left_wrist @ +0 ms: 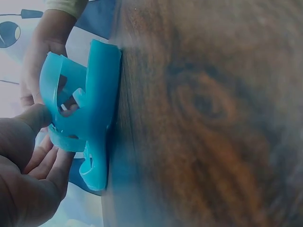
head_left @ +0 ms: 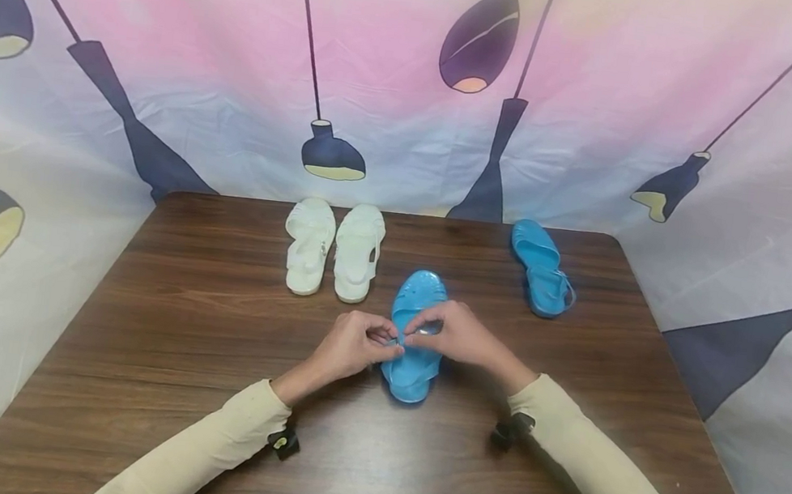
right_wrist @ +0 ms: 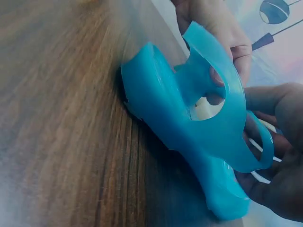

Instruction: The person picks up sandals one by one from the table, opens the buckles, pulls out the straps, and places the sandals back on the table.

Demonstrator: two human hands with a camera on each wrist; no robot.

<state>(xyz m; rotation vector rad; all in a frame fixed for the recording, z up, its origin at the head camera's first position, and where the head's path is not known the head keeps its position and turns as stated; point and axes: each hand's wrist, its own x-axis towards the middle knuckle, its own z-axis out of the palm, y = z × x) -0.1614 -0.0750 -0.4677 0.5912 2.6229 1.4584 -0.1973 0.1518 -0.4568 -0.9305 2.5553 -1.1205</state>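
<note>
You are working over a blue jelly sandal (head_left: 411, 387), which is resting sole-down on the wood-grain table (head_left: 212, 316), near the middle and lying lengthwise away from you. Your left hand (head_left: 351, 345) is coming in from the sandal's left side, thumb and forefinger pinching its thin blue strap (right_wrist: 268, 144) in a narrow grip. Your right hand (head_left: 462, 336) is reaching across from the right, over the sandal, its thumb and forefinger also pinching at that strap, so your two sets of fingertips are nearly meeting above the sandal's left edge. The fingers are covering the fastening, so you cannot tell whether it is joined.

A second blue jelly sandal (head_left: 537, 251) is lying near the table's far right corner, well apart from your hands. Beyond your left hand, a left white sandal (head_left: 304, 277) and a right white sandal (head_left: 355, 263) are standing side by side near the far edge. Behind the table, a pastel cloth backdrop (head_left: 403, 52) is hanging, printed with dark pendant lamps.
</note>
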